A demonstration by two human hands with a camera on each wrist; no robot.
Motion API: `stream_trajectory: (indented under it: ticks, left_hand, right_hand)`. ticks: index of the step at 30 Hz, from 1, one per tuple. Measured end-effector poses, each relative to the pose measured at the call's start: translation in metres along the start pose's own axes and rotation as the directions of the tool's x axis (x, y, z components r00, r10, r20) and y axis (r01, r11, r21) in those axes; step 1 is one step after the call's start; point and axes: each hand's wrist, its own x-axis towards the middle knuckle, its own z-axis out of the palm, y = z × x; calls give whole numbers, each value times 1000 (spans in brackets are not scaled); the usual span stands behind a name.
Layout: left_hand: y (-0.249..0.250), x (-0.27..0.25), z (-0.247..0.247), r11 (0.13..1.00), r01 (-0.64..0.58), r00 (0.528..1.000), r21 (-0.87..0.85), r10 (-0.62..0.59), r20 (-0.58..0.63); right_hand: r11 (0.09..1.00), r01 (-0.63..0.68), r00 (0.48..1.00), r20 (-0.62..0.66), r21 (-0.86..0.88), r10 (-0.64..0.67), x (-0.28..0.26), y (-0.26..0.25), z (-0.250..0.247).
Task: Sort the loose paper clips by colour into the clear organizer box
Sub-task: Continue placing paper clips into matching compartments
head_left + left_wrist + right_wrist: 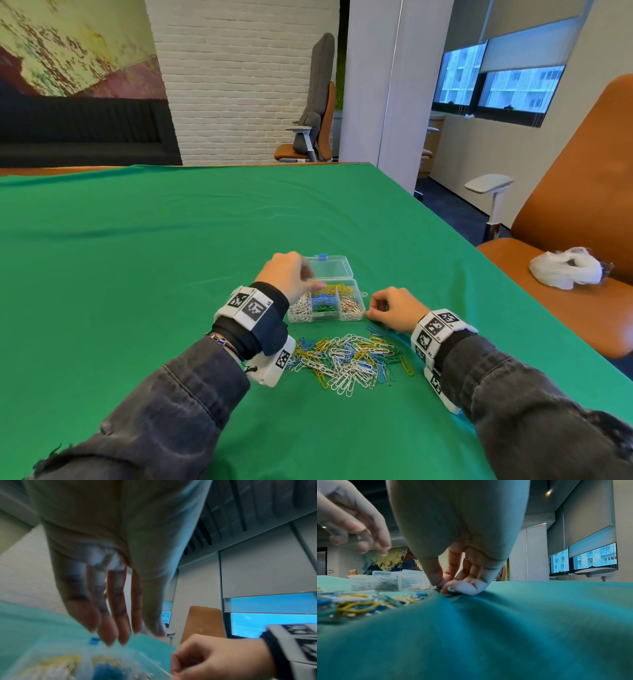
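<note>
Nearest me lies the heap of loose paper clips [346, 358], thin bent-wire loops in white, yellow, blue and green, tangled over one another on the green cloth [171, 257] so I can pick from the edge. Just beyond its right side my right hand [394, 310] is down on the cloth with fingertips [452, 586] pressed together in a pinch; the fabric puckers under them, soft and loose. I judge I am lifting a stray clip there, though the clip itself is too hidden to make out. Between my hands sits the clear organizer box [325, 305], hard see-through plastic with straight dividers, lid thrown back with its small blue latch [322, 256] on the far side. Its compartments already keep white, blue, green, yellow and silvery clips apart. My left hand [289, 274] hovers over the box's left end, fingers [109, 622] straight, pointing downward and holding nothing I can see, probably just after a drop.
</note>
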Motion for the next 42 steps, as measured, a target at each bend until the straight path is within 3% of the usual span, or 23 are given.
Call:
stream_trajectory:
  ticks: [2, 5, 10, 15, 20, 30, 36, 42]
  left_hand:
    - [12, -6, 10, 999, -54, 985, 4, 53, 167]
    - [22, -13, 36, 992, -125, 925, 29, 106, 365]
    - [20, -14, 60, 969, -209, 887, 132, 131, 442]
    - [19, -13, 61, 959, -240, 871, 148, 146, 469]
    - [13, -11, 56, 975, -220, 866, 30, 181, 466]
    - [-1, -3, 31, 943, -16, 872, -333, 176, 457]
    - [-5, -3, 26, 937, 5, 850, -348, 179, 495]
    - [-8, 0, 32, 942, -9, 898, -337, 156, 412]
  right_hand:
    - [1000, 1, 1000, 0, 4, -1, 0, 0, 0]
    - [1000, 0, 1000, 0, 4, 0, 0, 1, 1]
    - [1000, 17, 1000, -8, -22, -18, 2, 3, 2]
    - [1000, 20, 1000, -10, -19, -20, 3, 3, 3]
    - [1000, 19, 1000, -18, -19, -19, 1, 2, 2]
    - [1000, 3, 1000, 4, -7, -3, 2, 2, 2]
    - [1000, 7, 1000, 14, 8, -7, 2, 4, 3]
    - [982, 174, 968, -194, 74, -157, -4, -7, -2]
